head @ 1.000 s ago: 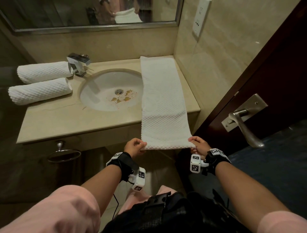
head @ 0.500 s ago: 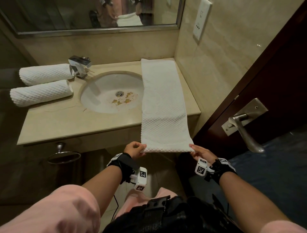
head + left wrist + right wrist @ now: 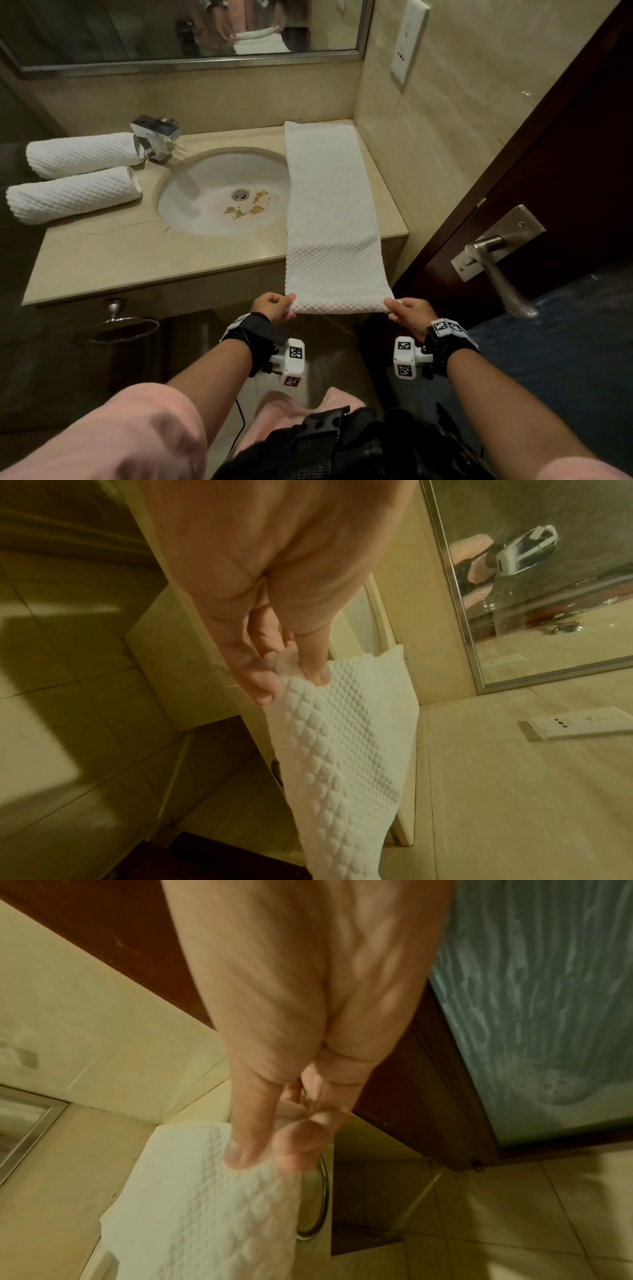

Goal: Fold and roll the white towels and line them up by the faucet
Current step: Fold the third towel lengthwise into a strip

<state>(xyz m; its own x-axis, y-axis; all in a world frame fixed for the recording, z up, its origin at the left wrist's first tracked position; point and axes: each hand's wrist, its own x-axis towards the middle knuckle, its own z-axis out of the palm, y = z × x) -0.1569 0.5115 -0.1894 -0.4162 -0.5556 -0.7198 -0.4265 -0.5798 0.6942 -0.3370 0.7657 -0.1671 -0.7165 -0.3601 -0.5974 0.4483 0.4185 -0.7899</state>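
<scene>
A long folded white towel (image 3: 329, 212) lies lengthwise on the right side of the counter (image 3: 144, 253), its near end hanging past the front edge. My left hand (image 3: 274, 306) pinches the near left corner of that white towel (image 3: 342, 745). My right hand (image 3: 406, 310) pinches the near right corner of the same white towel (image 3: 205, 1199). Two rolled white towels (image 3: 82, 159) (image 3: 72, 193) lie side by side left of the chrome faucet (image 3: 156, 137).
An oval sink (image 3: 224, 192) with brown stains around the drain sits mid-counter. A mirror (image 3: 178, 31) and tiled wall back it; a wall socket (image 3: 409, 41) is at the right. A dark door with a metal handle (image 3: 496, 263) stands close on the right. A chrome ring (image 3: 123, 327) hangs under the counter.
Both hands have drawn the towel's near end slightly back toward me and lower, off the counter front. The rolled towels have not moved.
</scene>
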